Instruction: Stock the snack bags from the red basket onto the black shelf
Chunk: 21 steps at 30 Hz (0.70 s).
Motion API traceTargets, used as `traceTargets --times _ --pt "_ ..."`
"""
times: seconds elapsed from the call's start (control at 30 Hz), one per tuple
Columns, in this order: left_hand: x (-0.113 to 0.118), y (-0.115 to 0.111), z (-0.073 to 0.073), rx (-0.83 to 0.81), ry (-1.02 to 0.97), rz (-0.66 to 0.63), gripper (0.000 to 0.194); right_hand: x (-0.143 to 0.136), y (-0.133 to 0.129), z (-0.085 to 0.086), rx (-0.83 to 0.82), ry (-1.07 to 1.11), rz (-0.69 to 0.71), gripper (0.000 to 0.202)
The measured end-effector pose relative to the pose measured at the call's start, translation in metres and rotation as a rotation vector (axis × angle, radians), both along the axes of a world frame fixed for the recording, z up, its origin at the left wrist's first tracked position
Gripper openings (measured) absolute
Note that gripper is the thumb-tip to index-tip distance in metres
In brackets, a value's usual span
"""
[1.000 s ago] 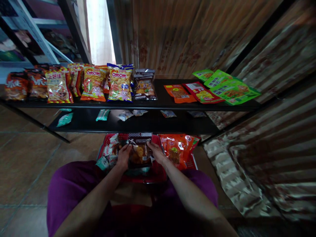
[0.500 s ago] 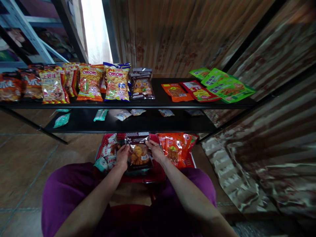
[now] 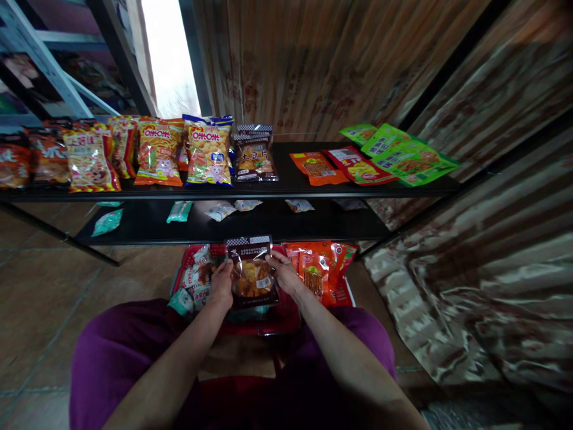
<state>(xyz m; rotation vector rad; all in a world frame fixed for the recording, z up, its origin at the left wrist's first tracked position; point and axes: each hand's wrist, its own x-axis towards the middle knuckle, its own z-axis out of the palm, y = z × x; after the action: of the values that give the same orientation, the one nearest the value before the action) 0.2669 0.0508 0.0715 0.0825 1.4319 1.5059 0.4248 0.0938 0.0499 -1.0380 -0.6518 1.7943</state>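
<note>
Between my hands is a dark brown bag of potato chips (image 3: 251,276), its clear window and white barcode label facing me. My left hand (image 3: 221,285) is closed on its left edge, and my right hand (image 3: 283,272) pinches the upper right edge. The bag is held above a red basket (image 3: 268,327), covering part of what lies inside. White-and-red snack packs (image 3: 197,276) and a teal pack (image 3: 181,301) lie in the basket's left side. A similar brown chip bag (image 3: 254,156) stands on the upper shelf.
The black shelf (image 3: 286,192) carries upright snack bags (image 3: 208,152) at left and flat green packets (image 3: 405,156) at right. Small packs (image 3: 299,205) lie on its lower level. Orange packets (image 3: 317,269) sit right of the basket. Draped striped cloth (image 3: 447,286) hangs at the right.
The brown chip bag has risen slightly and turned a little in my hands, both still gripping it. The view has shifted slightly.
</note>
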Motion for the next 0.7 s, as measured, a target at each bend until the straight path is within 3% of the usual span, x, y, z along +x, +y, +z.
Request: traceTargets --times 0.37,0.7 --pt "-0.008 0.015 -0.005 -0.018 0.061 0.007 0.017 0.009 -0.005 0.005 0.017 0.093 0.146 0.035" --pt "-0.009 0.016 0.0 -0.013 0.127 -0.002 0.013 0.009 -0.005 -0.001 0.09 -0.016 0.176 0.032"
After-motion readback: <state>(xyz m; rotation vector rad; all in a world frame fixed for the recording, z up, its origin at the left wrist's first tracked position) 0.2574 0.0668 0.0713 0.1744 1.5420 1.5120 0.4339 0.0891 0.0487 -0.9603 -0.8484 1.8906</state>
